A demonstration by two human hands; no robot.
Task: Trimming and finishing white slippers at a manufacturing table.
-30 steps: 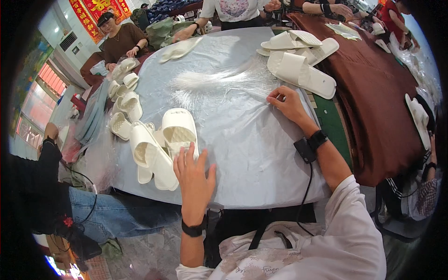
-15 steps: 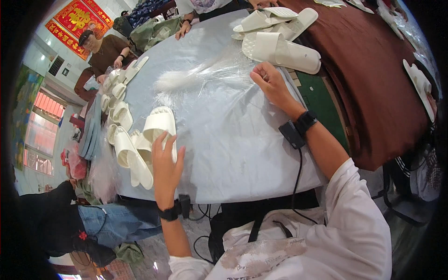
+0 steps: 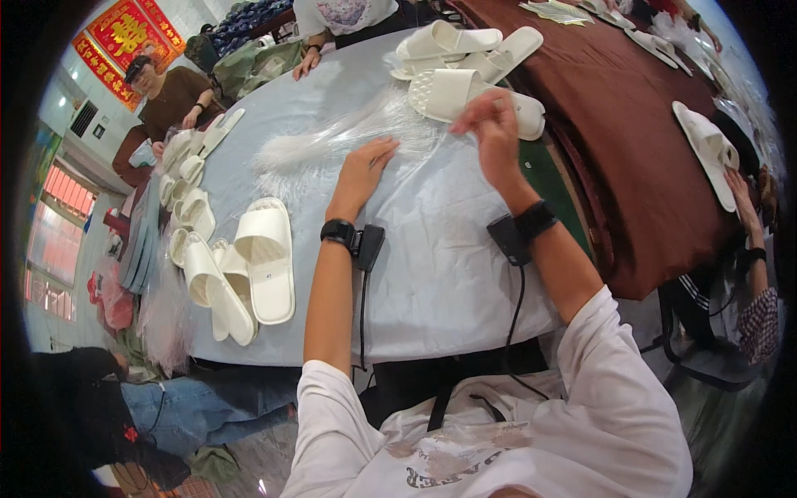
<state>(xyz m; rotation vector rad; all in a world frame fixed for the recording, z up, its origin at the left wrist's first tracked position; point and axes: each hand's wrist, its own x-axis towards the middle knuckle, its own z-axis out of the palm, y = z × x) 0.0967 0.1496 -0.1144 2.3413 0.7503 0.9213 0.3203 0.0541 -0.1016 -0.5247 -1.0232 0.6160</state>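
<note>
My left hand (image 3: pixel 365 172) is over the middle of the table, its fingers stretched toward the right and holding nothing I can see. It is just beside a spread of thin clear plastic bags (image 3: pixel 307 149). My right hand (image 3: pixel 496 145), smeared by motion, partly covers a cream-white slipper (image 3: pixel 444 94) at the front of a small heap of slippers (image 3: pixel 448 40). Whether its fingers grip that slipper cannot be made out. A white slipper (image 3: pixel 267 257) lies sole-down left of my left forearm, against other slippers (image 3: pixel 217 286) along the table's left side.
The table has a pale blue-grey cover (image 3: pixel 415 290). A brown-covered table (image 3: pixel 656 191) adjoins on the right, with a white slipper (image 3: pixel 706 153) near another person's hand (image 3: pixel 739 187). A person in brown (image 3: pixel 178 95) is at the far left. Clear plastic (image 3: pixel 166 324) hangs off the left edge.
My left hand has left the slipper at the left and moved right toward the bags. My right hand has risen slightly, and its fingers have spread from a closed curl into a blur by the heap.
</note>
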